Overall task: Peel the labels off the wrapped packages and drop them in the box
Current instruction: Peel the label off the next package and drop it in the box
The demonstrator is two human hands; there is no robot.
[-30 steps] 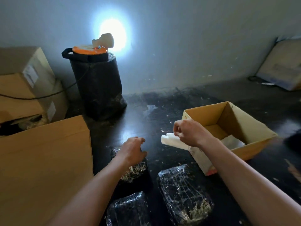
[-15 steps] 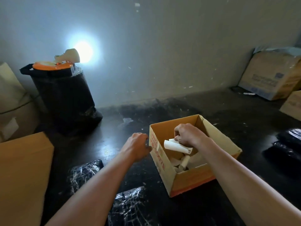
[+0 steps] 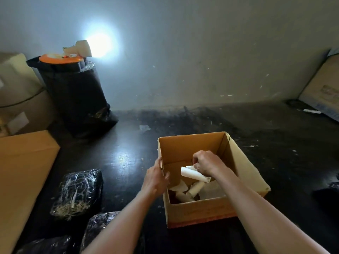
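An open cardboard box (image 3: pixel 238 154) sits on the dark floor with several curled white labels lying in its bottom. My right hand (image 3: pixel 207 163) is inside the box opening, shut on a rolled white label (image 3: pixel 193 174). My left hand (image 3: pixel 156 178) grips the box's left wall, thumb over the rim. Three black plastic-wrapped packages lie at the lower left: one (image 3: pixel 78 192) beside my left forearm, another (image 3: pixel 100 228) under it, and a third (image 3: pixel 44 245) at the bottom edge.
A large flat cardboard box (image 3: pixel 22 173) fills the left side. Behind it stand stacked cartons (image 3: pixel 20 96) and a black bag-wrapped bin (image 3: pixel 75 96) with an orange reel and lamp on top. Another carton (image 3: pixel 322 92) leans at the far right wall.
My right hand has carried the label from the box's outer edge to inside the opening. My left hand has left the package and taken hold of the box's left wall.
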